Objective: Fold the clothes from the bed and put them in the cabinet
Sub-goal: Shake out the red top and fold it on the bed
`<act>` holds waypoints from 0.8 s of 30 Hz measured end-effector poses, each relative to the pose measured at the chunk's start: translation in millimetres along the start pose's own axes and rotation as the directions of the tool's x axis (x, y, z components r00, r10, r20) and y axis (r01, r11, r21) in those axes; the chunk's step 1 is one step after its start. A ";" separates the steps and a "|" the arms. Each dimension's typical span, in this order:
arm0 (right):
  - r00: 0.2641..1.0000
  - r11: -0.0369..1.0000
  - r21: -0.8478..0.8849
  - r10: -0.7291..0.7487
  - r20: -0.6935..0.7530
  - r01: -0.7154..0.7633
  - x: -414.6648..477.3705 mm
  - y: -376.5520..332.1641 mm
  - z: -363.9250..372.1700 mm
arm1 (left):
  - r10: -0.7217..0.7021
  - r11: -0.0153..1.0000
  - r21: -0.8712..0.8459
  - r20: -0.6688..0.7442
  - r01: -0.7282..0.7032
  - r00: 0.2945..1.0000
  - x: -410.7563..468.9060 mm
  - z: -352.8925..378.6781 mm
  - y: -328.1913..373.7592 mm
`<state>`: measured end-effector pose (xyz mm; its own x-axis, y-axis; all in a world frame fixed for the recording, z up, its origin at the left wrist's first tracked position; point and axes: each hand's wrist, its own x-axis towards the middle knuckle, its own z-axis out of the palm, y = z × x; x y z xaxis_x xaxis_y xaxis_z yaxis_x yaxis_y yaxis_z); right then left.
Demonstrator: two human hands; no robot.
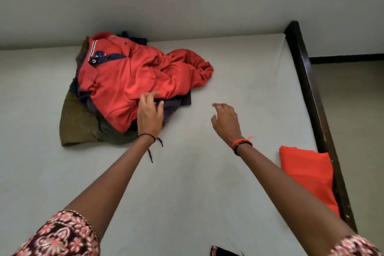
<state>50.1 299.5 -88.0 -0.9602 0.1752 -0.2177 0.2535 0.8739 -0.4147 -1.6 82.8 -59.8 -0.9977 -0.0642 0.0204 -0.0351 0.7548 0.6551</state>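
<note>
A heap of crumpled clothes lies on the bed's pale sheet near the far wall. On top is a red polo shirt, with an olive garment and dark clothes under it. My left hand reaches the heap's near edge, its fingertips on the red shirt's hem, fingers loosely bent. To the right of the heap, my right hand hovers over bare sheet with relaxed fingers, holding nothing. A folded orange-red cloth lies at the bed's right edge. No cabinet is in view.
A dark wooden bed frame runs along the right side, with floor beyond it. A plain wall stands behind the bed. A dark patterned scrap of fabric shows at the bottom edge.
</note>
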 end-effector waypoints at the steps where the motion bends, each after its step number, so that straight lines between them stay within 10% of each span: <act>1: 0.999 0.999 -0.008 -0.049 0.015 0.049 12.6 -20.5 2.4 | -0.029 0.998 0.059 -0.058 0.032 0.998 13.8 -9.6 -6.4; 11: 0.976 0.946 0.269 -0.206 0.066 0.181 59.6 -158.0 12.8 | -0.274 0.956 0.092 -0.052 0.278 0.960 67.1 -44.2 -34.9; 24: 0.870 0.465 0.742 0.162 0.465 -0.483 47.4 -202.2 -26.5 | -0.081 0.919 -0.391 -0.043 0.058 0.996 -34.4 -74.2 23.5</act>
<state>-49.8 143.0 9.0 -0.7398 0.0835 -0.6676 0.6689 -0.0152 -0.7432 36.1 54.2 10.9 -0.9883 -0.1526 -0.0002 -0.0673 0.4346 0.8981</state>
